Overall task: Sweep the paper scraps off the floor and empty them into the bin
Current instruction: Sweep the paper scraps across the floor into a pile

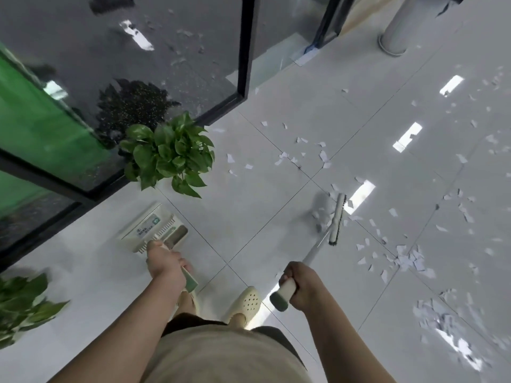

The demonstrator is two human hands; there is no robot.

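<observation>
White paper scraps (406, 258) lie scattered over the glossy tiled floor (249, 211), thickest to the right and ahead. My right hand (300, 283) grips the cream and green handle of a broom. The broom head (338, 218) stands on the floor among the scraps, ahead of my right foot. My left hand (164, 262) holds the handle of a white dustpan (152, 226), which sits low over the floor in front of my left foot. No bin is in view.
A potted green plant (171, 153) stands by a dark glass partition (166, 51) with a black frame, just beyond the dustpan. Another plant (22, 305) is at the lower left. A grey pillar (398, 31) rises at the upper right. My cream clog (246, 302) is below.
</observation>
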